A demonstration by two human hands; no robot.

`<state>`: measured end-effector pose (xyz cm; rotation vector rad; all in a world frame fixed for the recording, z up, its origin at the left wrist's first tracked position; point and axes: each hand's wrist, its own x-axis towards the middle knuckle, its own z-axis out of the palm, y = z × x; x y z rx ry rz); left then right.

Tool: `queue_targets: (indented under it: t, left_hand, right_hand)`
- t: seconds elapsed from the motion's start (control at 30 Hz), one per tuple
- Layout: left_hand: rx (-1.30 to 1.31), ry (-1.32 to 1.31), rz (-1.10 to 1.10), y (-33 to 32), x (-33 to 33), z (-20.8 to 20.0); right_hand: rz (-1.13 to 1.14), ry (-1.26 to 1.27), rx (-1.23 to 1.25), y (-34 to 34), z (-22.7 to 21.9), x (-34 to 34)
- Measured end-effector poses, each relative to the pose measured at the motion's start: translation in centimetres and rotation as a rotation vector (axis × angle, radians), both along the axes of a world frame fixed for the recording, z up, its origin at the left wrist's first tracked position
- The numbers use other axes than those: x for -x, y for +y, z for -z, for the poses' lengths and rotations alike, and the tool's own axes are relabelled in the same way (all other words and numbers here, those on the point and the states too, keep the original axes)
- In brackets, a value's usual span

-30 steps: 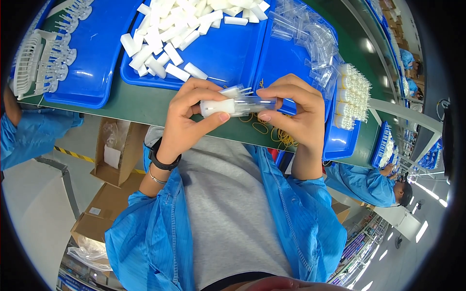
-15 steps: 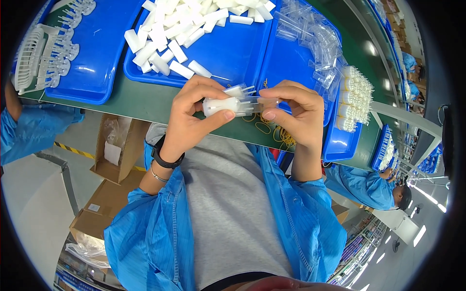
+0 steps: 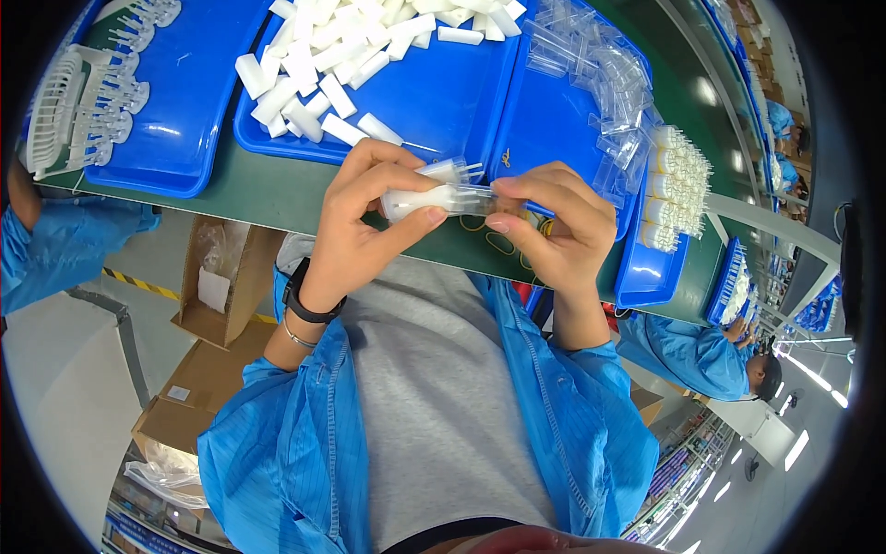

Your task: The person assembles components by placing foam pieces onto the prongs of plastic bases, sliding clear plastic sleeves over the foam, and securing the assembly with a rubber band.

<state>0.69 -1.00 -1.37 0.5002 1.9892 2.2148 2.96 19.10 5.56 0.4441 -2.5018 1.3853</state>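
My left hand [image 3: 369, 205] is wrapped around white plastic pieces [image 3: 415, 201] with thin prongs that point right. A second pronged piece [image 3: 447, 171] sticks out above the first, between thumb and fingers. My right hand [image 3: 565, 214] pinches the right end of a clear plastic sleeve [image 3: 475, 199] between thumb and fingers. The sleeve lies around the lower prongs, up against the white body. Its far right end is hidden by my fingertips. Yellow rubber bands [image 3: 500, 243] lie on the green table beneath my hands.
A blue tray [image 3: 443, 111] of white blocks [image 3: 343, 96] stands ahead. Right of it, another tray holds clear sleeves [image 3: 623, 88]. Bundled white pronged pieces [image 3: 672, 189] stand in a smaller tray [image 3: 649, 277]. White racks [image 3: 57, 111] sit far left. Co-workers in blue are at both sides.
My right hand has moved slightly left. The clear sleeve sits closer to the white body and further over the prongs. My left hand has barely shifted.
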Motion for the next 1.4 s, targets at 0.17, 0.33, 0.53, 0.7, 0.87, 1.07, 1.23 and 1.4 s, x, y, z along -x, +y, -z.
queue_targets:
  t: [0.17, 0.33, 0.53, 0.7, 0.87, 1.07, 1.23, 1.4]
  left_hand:
    - [0.044, 0.071, 0.017, -0.2, 0.4, -0.4]
    - [0.264, 0.213, 0.112, -1.1, 0.7, -1.0]
    - [-0.429, -0.329, 0.199, -1.0, 0.6, -1.0]
    - [-0.684, -0.464, 0.298, -0.8, 0.4, 1.1]
    - [-0.853, -0.4, 0.385, -0.3, 0.0, 2.6]
    - [-0.613, -0.317, 0.35, -0.7, 0.7, 1.6]
    - [-0.819, -0.61, 0.435, -0.1, -0.2, 3.1]
    - [-0.886, -0.495, 0.44, 0.0, -0.2, 3.1]
  right_hand:
    - [0.002, 0.084, 0.039, 0.1, 0.5, -0.1]
    - [-0.125, -0.119, -0.103, 1.1, -0.5, 0.6]
    - [0.034, -0.323, 0.278, 1.9, 0.0, 0.1]
    - [-0.075, -0.183, 0.25, 1.3, 0.9, 1.0]
    - [-0.077, -0.32, 0.401, 0.1, 1.0, 0.9]
    - [-0.1, -0.28, 0.297, 0.9, 0.6, 1.1]
    - [-0.104, -0.252, 0.313, 0.1, 0.4, 1.0]
    - [-0.242, -0.345, 0.399, 0.1, 0.9, 1.0]
